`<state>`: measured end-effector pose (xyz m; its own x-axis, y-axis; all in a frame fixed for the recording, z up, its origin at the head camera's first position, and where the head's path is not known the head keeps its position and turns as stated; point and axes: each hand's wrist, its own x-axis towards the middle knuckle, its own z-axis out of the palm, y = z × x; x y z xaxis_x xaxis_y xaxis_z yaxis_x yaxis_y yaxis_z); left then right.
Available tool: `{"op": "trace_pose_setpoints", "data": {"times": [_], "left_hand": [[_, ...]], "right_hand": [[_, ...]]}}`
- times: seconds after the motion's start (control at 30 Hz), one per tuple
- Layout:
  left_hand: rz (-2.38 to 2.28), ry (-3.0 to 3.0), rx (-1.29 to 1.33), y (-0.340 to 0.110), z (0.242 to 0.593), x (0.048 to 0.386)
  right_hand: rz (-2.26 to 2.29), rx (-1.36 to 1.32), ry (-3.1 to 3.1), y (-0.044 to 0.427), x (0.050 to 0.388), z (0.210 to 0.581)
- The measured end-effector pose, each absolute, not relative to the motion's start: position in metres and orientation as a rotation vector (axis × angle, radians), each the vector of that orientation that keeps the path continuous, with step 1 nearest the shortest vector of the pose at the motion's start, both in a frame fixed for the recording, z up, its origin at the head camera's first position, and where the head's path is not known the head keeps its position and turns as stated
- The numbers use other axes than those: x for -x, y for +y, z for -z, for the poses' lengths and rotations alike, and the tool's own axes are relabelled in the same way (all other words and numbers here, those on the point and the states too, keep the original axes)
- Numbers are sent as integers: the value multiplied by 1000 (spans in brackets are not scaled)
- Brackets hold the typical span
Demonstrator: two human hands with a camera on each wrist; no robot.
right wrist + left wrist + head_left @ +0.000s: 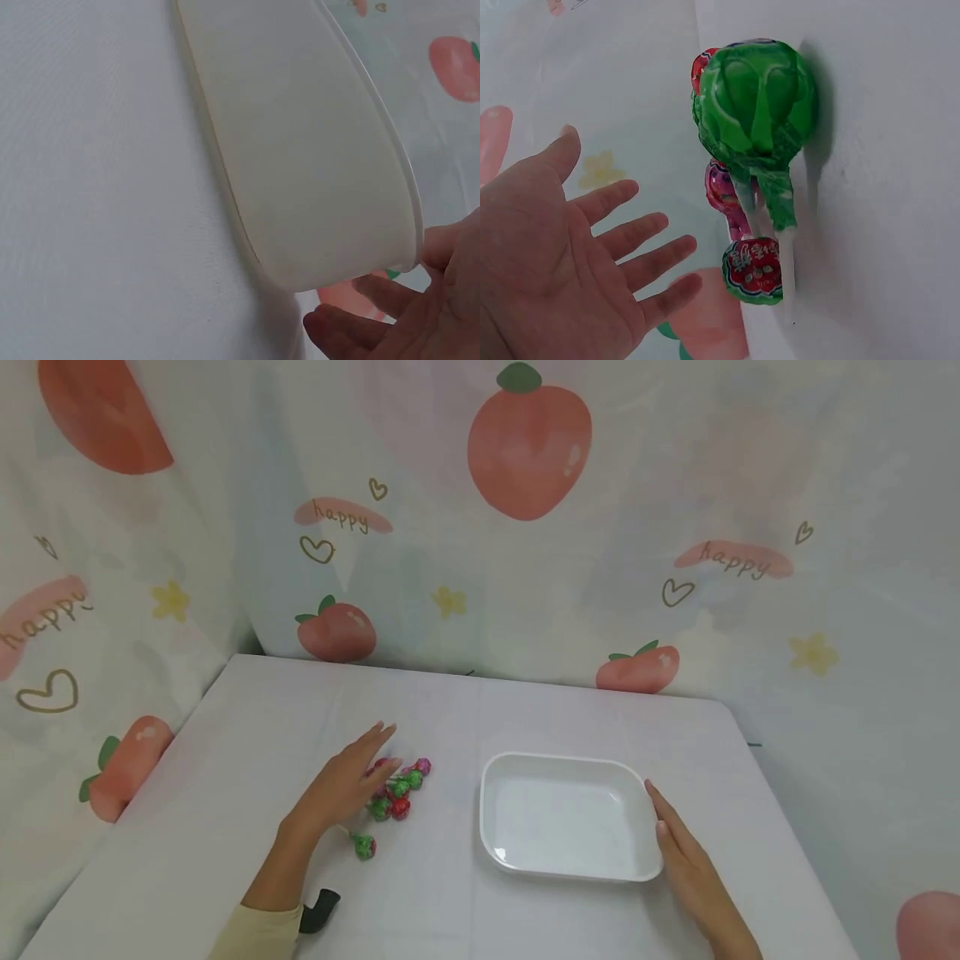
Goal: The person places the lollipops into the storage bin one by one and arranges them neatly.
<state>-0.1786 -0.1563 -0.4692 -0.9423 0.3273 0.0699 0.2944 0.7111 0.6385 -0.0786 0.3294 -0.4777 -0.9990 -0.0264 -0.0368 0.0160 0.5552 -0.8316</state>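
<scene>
Wrapped lollipops in green, red and pink lie in a loose pile (400,787) left of the middle of the table, and one green lollipop (364,847) (759,105) lies nearer the front. Over the pile's left side reaches my left hand (341,789) (577,255), fingers spread, holding nothing; it hides part of the pile. A white rectangular dish (573,872) (300,142) stands to the right with nothing in it. At its right end is my right hand (693,868) (405,300), fingers extended and touching the rim.
The white table (525,914) has a patterned curtain (570,610) behind it and at its sides. A black object (320,911) shows beside my left sleeve (258,933) near the front.
</scene>
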Motion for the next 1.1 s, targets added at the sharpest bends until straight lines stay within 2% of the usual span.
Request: {"op": "trace_pose_setpoints", "data": {"times": [0.37,0.77,1.1], "left_hand": [[-1123,2800,-504,-153,476,197],[-1323,2677,-527,-137,483,216],[-1335,2639,-445,-130,499,220]], "right_hand": [[1626,-233,2390,330,81,477],[1782,-154,2279,336,81,480],[1784,-115,2285,334,80,481]]}}
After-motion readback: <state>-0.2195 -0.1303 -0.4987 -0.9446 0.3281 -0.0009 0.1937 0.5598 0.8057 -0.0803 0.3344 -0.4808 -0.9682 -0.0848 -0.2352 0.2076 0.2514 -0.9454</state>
